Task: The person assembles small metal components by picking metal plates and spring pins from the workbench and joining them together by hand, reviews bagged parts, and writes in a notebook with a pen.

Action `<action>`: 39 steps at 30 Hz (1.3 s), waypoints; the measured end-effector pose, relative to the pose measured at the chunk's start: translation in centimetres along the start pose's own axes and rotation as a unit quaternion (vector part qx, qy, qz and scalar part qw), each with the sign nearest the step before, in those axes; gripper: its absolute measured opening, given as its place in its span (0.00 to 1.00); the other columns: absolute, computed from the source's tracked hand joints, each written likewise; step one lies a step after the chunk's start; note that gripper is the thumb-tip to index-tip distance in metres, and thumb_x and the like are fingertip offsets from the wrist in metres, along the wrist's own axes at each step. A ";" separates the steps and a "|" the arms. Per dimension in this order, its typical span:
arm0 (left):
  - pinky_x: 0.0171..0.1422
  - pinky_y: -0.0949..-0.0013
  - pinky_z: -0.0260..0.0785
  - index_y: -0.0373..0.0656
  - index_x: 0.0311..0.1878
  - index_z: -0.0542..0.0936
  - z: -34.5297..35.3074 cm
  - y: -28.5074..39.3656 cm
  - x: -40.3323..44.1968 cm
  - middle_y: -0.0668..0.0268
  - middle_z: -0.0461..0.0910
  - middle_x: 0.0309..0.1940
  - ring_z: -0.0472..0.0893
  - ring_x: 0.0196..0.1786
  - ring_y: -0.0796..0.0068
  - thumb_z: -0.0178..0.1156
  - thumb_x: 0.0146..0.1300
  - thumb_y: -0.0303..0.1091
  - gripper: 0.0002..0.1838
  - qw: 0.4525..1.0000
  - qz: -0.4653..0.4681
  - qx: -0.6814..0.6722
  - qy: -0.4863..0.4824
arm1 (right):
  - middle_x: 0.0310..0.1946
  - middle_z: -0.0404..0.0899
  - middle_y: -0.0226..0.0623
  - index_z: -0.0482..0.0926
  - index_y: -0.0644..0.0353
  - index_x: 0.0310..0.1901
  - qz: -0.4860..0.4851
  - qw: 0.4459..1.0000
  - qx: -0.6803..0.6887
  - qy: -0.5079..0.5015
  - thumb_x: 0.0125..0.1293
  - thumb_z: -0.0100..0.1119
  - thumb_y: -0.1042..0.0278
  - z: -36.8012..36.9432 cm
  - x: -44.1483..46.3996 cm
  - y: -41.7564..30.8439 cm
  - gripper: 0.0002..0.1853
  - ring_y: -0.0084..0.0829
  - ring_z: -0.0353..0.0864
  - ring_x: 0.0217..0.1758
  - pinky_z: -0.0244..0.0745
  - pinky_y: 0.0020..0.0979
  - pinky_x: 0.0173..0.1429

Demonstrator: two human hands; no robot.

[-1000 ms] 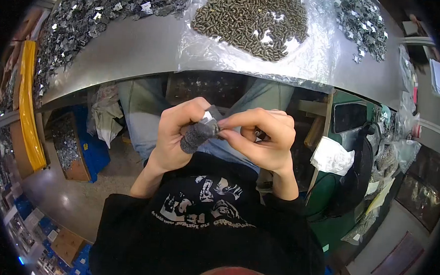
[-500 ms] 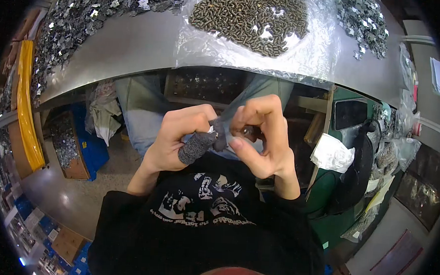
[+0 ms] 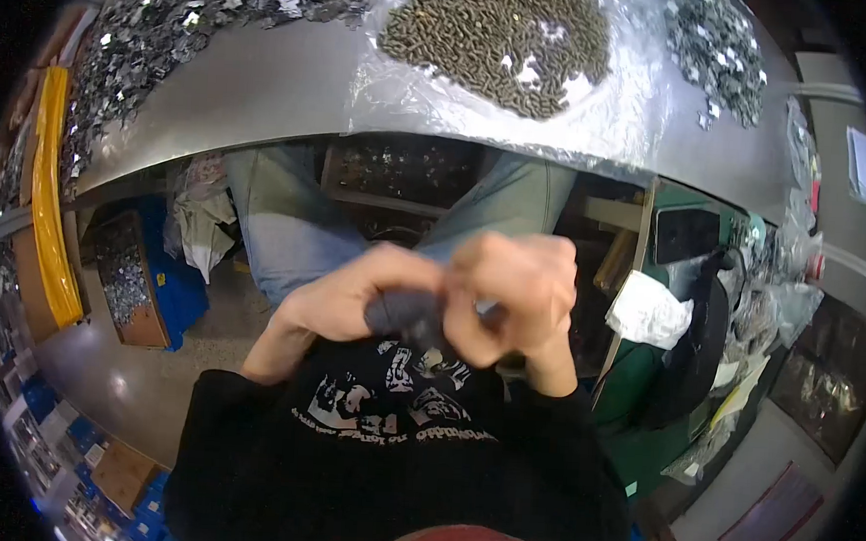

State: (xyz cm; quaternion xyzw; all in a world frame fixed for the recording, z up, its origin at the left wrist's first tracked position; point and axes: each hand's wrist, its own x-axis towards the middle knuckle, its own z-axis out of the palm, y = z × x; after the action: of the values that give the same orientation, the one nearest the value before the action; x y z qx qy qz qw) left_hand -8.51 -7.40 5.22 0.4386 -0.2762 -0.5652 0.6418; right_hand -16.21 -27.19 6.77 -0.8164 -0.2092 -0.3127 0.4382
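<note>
My left hand (image 3: 354,291) and my right hand (image 3: 515,285) meet in front of my chest, above my lap, both smeared by motion. The left fingers are curled in a closed grip, and a dark grey wrap (image 3: 401,313) covers the left thumb. Curled over in a closed shape, the right hand touches or nearly touches the left fingertips. Whatever lies between the fingers is too blurred to make out. Beyond the hands, a pile of small brass-coloured threaded pieces (image 3: 494,39) lies on a clear plastic sheet (image 3: 403,97) on the metal table (image 3: 257,85).
Flat metal pieces are heaped at the table's left (image 3: 161,36) and right (image 3: 723,60). Below the table sits a blue bin (image 3: 182,297). To the right, a green surface (image 3: 641,419) holds a phone (image 3: 687,235), a white crumpled cloth (image 3: 649,311) and a black bag (image 3: 688,352).
Both hands have come closer together and blurred. My right hand has moved lower and turned over, its fingers more tightly curled; my left hand has turned slightly.
</note>
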 end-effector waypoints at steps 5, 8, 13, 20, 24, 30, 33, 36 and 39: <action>0.37 0.69 0.71 0.36 0.33 0.77 -1.6 -2.3 -0.5 0.65 0.79 0.28 0.79 0.31 0.77 0.69 0.68 0.37 0.15 0.979 0.089 0.181 -0.038 | 0.23 0.80 0.29 0.80 0.58 0.37 0.054 0.995 0.050 -0.062 0.51 0.63 0.69 0.5 0.5 0.3 0.10 0.28 0.70 0.14 0.63 0.30 0.22; 0.33 0.64 0.69 0.41 0.24 0.77 -3.7 -0.9 -0.7 0.63 0.76 0.23 0.78 0.28 0.63 0.77 0.54 0.38 0.17 0.823 0.190 0.480 0.236 | 0.23 0.80 0.31 0.80 0.61 0.48 0.187 0.979 -0.050 -0.057 0.56 0.66 0.70 -2.4 -0.4 2.0 0.17 0.26 0.75 0.17 0.66 0.28 0.24; 0.47 0.55 0.73 0.43 0.45 0.82 -11.4 5.1 0.6 0.59 0.81 0.43 0.80 0.45 0.51 0.59 0.54 0.17 0.15 0.581 0.144 0.548 0.584 | 0.18 0.77 0.30 0.79 0.61 0.49 0.186 0.982 -0.026 -0.017 0.60 0.65 0.72 -3.2 -0.6 2.5 0.15 0.24 0.73 0.16 0.65 0.26 0.26; 0.58 0.52 0.71 0.43 0.48 0.82 -17.5 7.5 1.7 0.56 0.78 0.47 0.78 0.55 0.46 0.56 0.54 0.18 0.18 0.563 0.159 0.579 0.568 | 0.17 0.75 0.31 0.79 0.62 0.48 0.183 0.982 -0.051 -0.016 0.65 0.63 0.72 -2.6 0.5 2.5 0.11 0.22 0.72 0.16 0.63 0.25 0.25; 0.56 0.51 0.72 0.43 0.45 0.83 -18.1 6.5 1.2 0.59 0.78 0.46 0.78 0.54 0.49 0.66 0.58 0.27 0.11 0.567 0.173 0.560 0.578 | 0.16 0.74 0.31 0.79 0.61 0.48 0.203 0.976 -0.072 0.017 0.69 0.61 0.74 -3.5 0.8 3.9 0.08 0.21 0.68 0.15 0.59 0.26 0.24; 0.55 0.52 0.71 0.42 0.38 0.84 -17.7 7.0 1.5 0.61 0.77 0.44 0.77 0.52 0.52 0.72 0.59 0.34 0.09 0.557 0.161 0.573 0.579 | 0.18 0.76 0.34 0.79 0.58 0.49 0.245 0.960 -0.130 0.031 0.73 0.61 0.70 -4.3 3.5 6.0 0.07 0.24 0.73 0.19 0.65 0.30 0.27; 0.56 0.54 0.70 0.40 0.41 0.82 -14.2 7.9 -0.1 0.59 0.75 0.45 0.76 0.53 0.51 0.65 0.58 0.24 0.08 0.607 0.151 0.530 0.572 | 0.19 0.79 0.37 0.79 0.59 0.50 0.263 0.934 -0.243 0.013 0.75 0.60 0.60 -4.7 4.7 8.0 0.12 0.35 0.78 0.21 0.70 0.37 0.30; 0.54 0.53 0.71 0.42 0.39 0.83 -14.3 6.2 -0.8 0.61 0.77 0.44 0.77 0.51 0.53 0.72 0.59 0.34 0.09 0.595 0.141 0.556 0.563 | 0.29 0.86 0.48 0.80 0.60 0.54 0.345 0.864 -0.360 -0.064 0.75 0.59 0.51 -4.9 7.4 8.5 0.20 0.51 0.87 0.34 0.77 0.47 0.40; 0.56 0.55 0.69 0.44 0.39 0.84 -14.5 5.3 -0.5 0.62 0.77 0.44 0.78 0.51 0.55 0.72 0.59 0.39 0.11 0.562 0.146 0.580 0.571 | 0.38 0.87 0.54 0.81 0.59 0.58 0.306 0.848 -0.420 -0.102 0.72 0.62 0.54 -3.8 7.6 10.5 0.20 0.53 0.88 0.46 0.79 0.49 0.50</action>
State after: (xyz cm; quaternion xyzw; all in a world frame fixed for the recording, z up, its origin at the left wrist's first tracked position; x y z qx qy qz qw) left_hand 6.26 -3.37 3.26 0.9013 -0.1802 0.1865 0.3470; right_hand -5.60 -35.45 7.51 -0.9726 0.1586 -0.1354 0.1032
